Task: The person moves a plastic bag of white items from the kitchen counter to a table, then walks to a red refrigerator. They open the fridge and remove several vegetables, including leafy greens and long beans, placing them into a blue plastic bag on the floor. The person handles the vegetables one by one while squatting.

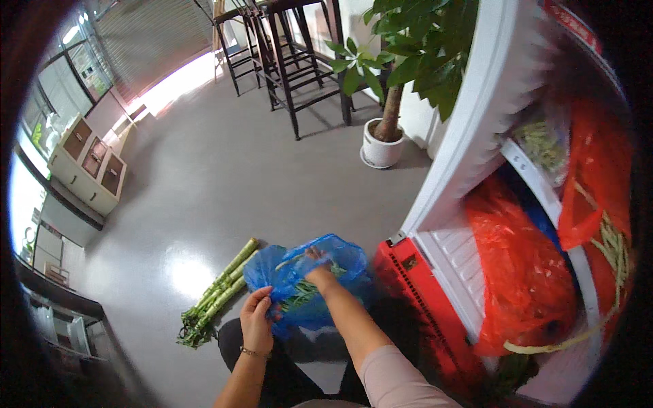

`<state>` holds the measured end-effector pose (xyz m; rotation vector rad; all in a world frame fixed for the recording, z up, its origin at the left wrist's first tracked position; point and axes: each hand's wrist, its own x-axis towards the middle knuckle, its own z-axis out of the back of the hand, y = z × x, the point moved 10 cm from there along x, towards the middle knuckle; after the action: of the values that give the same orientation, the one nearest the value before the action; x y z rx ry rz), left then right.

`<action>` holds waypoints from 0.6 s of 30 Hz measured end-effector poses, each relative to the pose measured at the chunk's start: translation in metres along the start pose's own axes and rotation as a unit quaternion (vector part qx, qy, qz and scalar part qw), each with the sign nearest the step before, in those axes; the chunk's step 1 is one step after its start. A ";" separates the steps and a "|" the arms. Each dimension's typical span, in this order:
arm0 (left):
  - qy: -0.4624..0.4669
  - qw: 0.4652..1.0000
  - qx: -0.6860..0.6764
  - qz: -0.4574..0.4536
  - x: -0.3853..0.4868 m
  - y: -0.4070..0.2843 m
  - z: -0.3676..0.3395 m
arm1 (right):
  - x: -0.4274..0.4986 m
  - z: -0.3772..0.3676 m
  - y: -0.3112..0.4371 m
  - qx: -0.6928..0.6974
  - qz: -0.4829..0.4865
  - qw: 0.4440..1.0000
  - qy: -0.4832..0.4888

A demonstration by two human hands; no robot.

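A translucent blue plastic bag (311, 311) with leafy greens (301, 296) inside lies before me, over my knees. My left hand (259, 311) pinches the bag's edge on its left side between thumb and fingers. Inside the bag's mouth is my right hand (316, 260), seen partly through the film, near a thin pale-green strip (290, 262); whether the hand grips it I cannot tell. Left of the bag, several thick green stalks (222, 290) with leafy ends lie on the grey floor.
At the right stands an open refrigerator (451, 275) with a red base (423, 306), holding red plastic bags (525, 275) and long green beans (614, 250). Ahead are a potted plant (383, 148) and black metal stools (291, 92). A cabinet (89, 163) is at the left.
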<state>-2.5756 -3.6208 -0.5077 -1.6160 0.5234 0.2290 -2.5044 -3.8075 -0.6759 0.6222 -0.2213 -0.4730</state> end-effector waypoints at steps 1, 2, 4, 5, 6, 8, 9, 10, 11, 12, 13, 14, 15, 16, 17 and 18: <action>0.002 0.999 -0.036 -0.007 0.004 -0.001 0.005 | 0.003 -0.009 0.008 0.020 0.045 0.999 0.005; -0.005 0.998 -0.069 0.007 0.006 0.003 0.011 | 0.000 -0.021 0.009 0.030 0.063 0.996 0.057; 0.000 0.992 -0.120 0.037 0.016 0.012 0.019 | -0.007 -0.032 0.009 -0.049 0.094 0.982 0.157; 0.007 0.987 -0.153 0.052 0.021 0.016 0.020 | -0.007 -0.015 0.005 -0.003 0.077 0.988 0.131; -0.015 0.983 -0.169 0.069 0.027 0.020 0.026 | -0.005 0.000 -0.004 0.029 0.045 0.992 0.118; -0.049 0.970 -0.221 0.089 0.036 0.022 0.034 | -0.008 0.033 -0.026 0.084 -0.033 0.993 0.077; -0.080 0.968 -0.228 0.069 0.039 0.019 0.039 | -0.012 0.048 -0.040 0.109 -0.079 0.990 0.049; -0.049 0.969 -0.241 0.009 0.044 0.005 0.034 | -0.017 0.066 -0.048 0.145 -0.094 0.985 -0.012; -0.044 0.968 -0.246 -0.030 0.047 -0.004 0.031 | -0.021 0.061 -0.043 0.151 -0.061 0.986 0.029; -0.037 0.971 -0.214 -0.104 0.046 -0.019 0.028 | -0.027 0.061 -0.030 0.168 0.002 0.985 0.038; -0.025 0.974 -0.194 -0.116 0.046 -0.022 0.021 | -0.035 0.059 -0.018 0.186 0.065 0.979 0.046; -0.004 0.974 -0.177 -0.144 0.045 -0.026 0.012 | -0.040 0.042 -0.007 0.146 0.083 0.982 0.092; 0.043 0.966 -0.169 -0.192 0.041 -0.037 0.002 | -0.044 0.037 0.001 0.168 0.088 0.978 0.084; 0.042 0.970 -0.122 -0.205 0.039 -0.040 -0.003 | -0.046 0.031 0.006 0.179 0.067 0.978 0.083; 0.019 0.983 -0.078 -0.165 0.040 -0.035 -0.002 | -0.048 0.022 0.009 0.186 0.025 0.976 0.109; 0.031 0.988 -0.039 -0.149 0.039 -0.038 -0.004 | -0.047 0.031 0.027 0.216 0.074 0.970 0.089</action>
<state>-2.5243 -3.6316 -0.4908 -1.7594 0.3167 -0.0257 -2.5464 -3.7812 -0.6373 1.0610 -0.1997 -0.2200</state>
